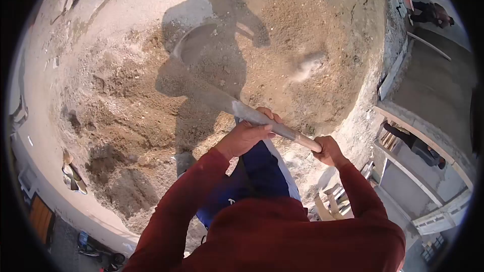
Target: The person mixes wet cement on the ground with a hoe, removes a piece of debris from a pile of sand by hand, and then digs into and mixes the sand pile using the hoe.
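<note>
Maroon long-sleeved top (297,236) fills the foreground as its wearer grips a long-handled shovel (249,113) w/ both bare hands. L arm stretches fwd and across toward the R; L hand (247,137) wraps the shaft approx. midway, thumb on the near side, fingertips curling over the far side. R forearm angles fwd and inward, R hand (330,151) closed in a fist around the wooden butt end. Shovel runs diagonally thru both hands, its blade (199,45) well fwd and L of them, over gravelly soil (302,25) in the person's shadow (196,0); blade-to-soil contact can't be confirmed. Small white mark on navy trousers (262,166), too tiny to read.
</note>
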Action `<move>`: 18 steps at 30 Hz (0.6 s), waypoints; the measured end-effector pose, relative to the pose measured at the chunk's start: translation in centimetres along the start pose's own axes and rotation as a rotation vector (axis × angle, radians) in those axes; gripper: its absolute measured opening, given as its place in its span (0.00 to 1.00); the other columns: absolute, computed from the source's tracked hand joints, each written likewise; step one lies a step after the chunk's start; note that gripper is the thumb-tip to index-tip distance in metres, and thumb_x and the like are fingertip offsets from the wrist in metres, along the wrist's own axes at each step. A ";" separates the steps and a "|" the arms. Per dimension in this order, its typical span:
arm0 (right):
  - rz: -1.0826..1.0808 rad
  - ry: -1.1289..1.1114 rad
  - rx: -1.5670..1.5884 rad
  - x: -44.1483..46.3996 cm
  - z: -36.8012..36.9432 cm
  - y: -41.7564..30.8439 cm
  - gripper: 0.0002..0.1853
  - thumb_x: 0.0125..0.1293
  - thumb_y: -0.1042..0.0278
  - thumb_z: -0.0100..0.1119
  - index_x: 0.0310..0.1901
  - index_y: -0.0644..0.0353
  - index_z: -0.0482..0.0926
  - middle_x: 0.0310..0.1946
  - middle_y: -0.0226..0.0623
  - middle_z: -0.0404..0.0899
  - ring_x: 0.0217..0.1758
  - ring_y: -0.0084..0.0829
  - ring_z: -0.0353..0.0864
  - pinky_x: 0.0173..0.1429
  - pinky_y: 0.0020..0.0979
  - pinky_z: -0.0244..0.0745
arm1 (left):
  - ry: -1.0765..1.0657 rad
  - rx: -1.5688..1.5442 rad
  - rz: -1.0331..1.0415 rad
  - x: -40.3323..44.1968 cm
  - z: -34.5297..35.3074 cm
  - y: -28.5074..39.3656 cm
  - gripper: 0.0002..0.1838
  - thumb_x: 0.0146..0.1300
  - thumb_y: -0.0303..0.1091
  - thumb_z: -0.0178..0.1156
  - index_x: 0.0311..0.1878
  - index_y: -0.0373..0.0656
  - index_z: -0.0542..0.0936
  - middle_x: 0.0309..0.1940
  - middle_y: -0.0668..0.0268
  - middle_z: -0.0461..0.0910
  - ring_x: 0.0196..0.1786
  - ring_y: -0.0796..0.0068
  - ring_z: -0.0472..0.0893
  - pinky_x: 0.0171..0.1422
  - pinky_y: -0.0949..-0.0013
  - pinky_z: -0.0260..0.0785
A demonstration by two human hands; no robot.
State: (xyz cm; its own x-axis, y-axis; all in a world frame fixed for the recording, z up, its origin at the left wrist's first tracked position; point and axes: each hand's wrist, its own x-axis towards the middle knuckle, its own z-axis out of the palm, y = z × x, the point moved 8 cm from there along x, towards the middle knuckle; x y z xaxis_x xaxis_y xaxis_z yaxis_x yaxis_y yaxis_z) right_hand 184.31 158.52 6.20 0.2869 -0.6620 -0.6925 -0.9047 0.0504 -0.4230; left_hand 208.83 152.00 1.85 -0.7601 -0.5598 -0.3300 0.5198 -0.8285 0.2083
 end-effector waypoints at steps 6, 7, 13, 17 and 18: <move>-0.517 -0.040 0.541 22.2 7.8 -36.4 0.24 0.64 0.59 0.64 0.56 0.63 0.69 0.33 0.54 0.81 0.37 0.57 0.83 0.42 0.52 0.74 | 0.870 0.580 0.809 -23.4 -10.3 32.1 0.15 0.78 0.42 0.54 0.54 0.39 0.72 0.41 0.60 0.78 0.40 0.66 0.82 0.51 0.57 0.79; -0.576 0.002 0.564 24.7 7.7 -41.9 0.23 0.63 0.60 0.64 0.54 0.64 0.69 0.32 0.56 0.80 0.38 0.57 0.84 0.43 0.52 0.75 | 1.063 0.715 0.805 -26.3 -12.8 34.5 0.17 0.78 0.43 0.54 0.54 0.36 0.72 0.39 0.59 0.78 0.38 0.67 0.82 0.46 0.60 0.79; -0.505 -0.139 0.857 39.9 23.3 -48.1 0.23 0.62 0.60 0.64 0.54 0.69 0.79 0.45 0.59 0.86 0.47 0.57 0.86 0.54 0.46 0.79 | 1.605 1.396 0.254 -29.9 -35.9 28.2 0.26 0.71 0.41 0.56 0.55 0.22 0.69 0.38 0.39 0.83 0.43 0.46 0.86 0.52 0.51 0.77; 0.324 -0.624 1.090 30.3 35.9 -30.7 0.06 0.67 0.74 0.60 0.44 0.59 0.78 0.28 0.29 0.72 0.25 0.26 0.72 0.24 0.29 0.62 | 1.340 1.274 -0.239 -20.8 -43.0 4.3 0.20 0.69 0.36 0.53 0.53 0.28 0.82 0.46 0.29 0.80 0.50 0.44 0.86 0.57 0.54 0.77; 0.402 -0.612 1.135 28.3 35.1 -28.5 0.04 0.66 0.75 0.60 0.42 0.58 0.76 0.27 0.31 0.73 0.25 0.27 0.72 0.24 0.30 0.64 | 1.172 1.422 -0.367 -18.3 -40.5 4.0 0.21 0.69 0.35 0.53 0.52 0.23 0.79 0.41 0.35 0.82 0.50 0.47 0.87 0.55 0.55 0.77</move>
State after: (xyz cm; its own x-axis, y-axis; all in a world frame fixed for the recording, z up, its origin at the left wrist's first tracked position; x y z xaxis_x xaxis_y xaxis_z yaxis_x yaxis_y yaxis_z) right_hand 229.25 164.63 -21.87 0.4284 -0.0329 -0.9030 -0.2863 0.9429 -0.1702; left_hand 240.59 159.41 -28.55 0.1935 -0.5934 -0.7813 -0.7221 -0.6252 0.2960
